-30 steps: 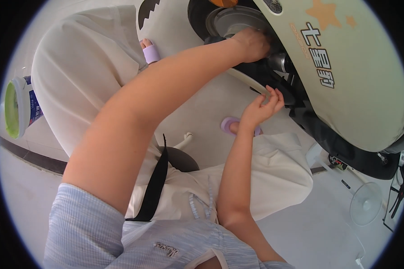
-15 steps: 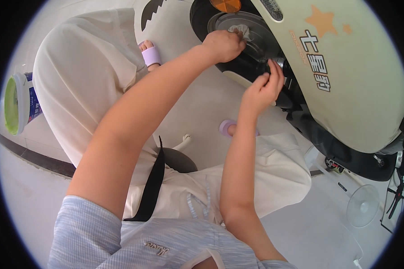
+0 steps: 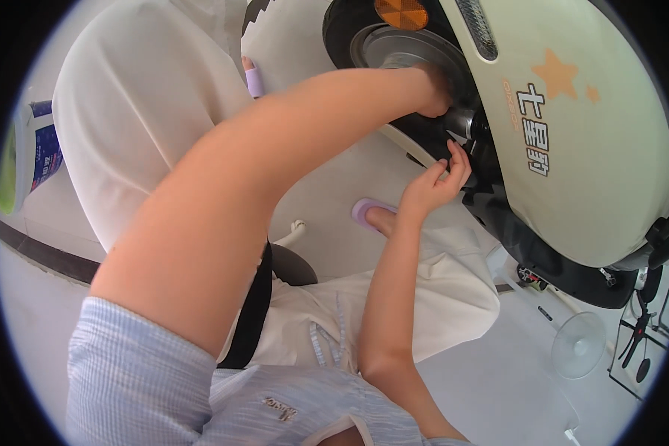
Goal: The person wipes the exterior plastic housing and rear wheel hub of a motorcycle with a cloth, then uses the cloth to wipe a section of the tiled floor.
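Observation:
My left hand [image 3: 432, 91] reaches in beside the spokes and hub of a scooter's wheel [image 3: 372, 46], next to a shiny metal cylinder [image 3: 461, 121]. Its fingers are curled and mostly hidden; the crumpled pale cloth seen in them half a second ago is out of sight behind the hand. Just below, my right hand [image 3: 440, 178] is open, with loosely bent fingers and nothing in them. Its fingertips are close to the dark parts under the scooter's cream body panel [image 3: 572, 134]; whether they touch, I cannot tell.
An orange round reflector [image 3: 402, 13] sits above the wheel. A white bucket with a green inside [image 3: 24, 160] stands at the far left. My feet in lilac slippers [image 3: 366, 213] rest on the pale floor. A clear disc-shaped object [image 3: 578, 344] is at the lower right.
My left hand has moved right and slightly down, deeper beside the wheel, and the cloth has gone from sight. My right hand has lowered a little. The view has shifted slightly.

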Motion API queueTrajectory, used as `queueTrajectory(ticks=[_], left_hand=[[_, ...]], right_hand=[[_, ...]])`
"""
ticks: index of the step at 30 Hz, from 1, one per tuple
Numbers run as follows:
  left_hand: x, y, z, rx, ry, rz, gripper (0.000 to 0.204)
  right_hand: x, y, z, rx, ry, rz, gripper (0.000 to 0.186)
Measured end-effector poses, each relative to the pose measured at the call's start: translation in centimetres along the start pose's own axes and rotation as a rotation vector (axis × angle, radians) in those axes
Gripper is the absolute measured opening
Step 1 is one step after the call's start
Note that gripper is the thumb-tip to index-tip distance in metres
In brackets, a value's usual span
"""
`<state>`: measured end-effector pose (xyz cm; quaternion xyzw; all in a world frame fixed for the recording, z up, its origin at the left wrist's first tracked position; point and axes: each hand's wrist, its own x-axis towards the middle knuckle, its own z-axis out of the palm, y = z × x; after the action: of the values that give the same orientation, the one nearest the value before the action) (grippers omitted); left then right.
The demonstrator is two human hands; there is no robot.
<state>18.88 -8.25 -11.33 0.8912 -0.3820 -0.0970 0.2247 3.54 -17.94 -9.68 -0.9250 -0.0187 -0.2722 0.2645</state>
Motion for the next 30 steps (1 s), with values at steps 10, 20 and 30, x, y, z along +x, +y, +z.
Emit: queueTrajectory(ticks=[10,20,30], left_hand=[[0.3,0.6,-1.1,0.14,-0.003,0.12,0.036],[-6.1,0.4,-0.4,-0.05,0.179,-0.264,0.032],[-7.2,-4.4,2.2,-0.383,0.257,-0.626,0.039]], right_hand=[[-0.5,-1.4,-0.7,0.115,0.033,0.212,0.032],[-2.1,2.5,-1.9,0.119,0.163,0.35,0.032],[-2.3,3.3,-1.2,0.164,0.143,0.502,0.032]])
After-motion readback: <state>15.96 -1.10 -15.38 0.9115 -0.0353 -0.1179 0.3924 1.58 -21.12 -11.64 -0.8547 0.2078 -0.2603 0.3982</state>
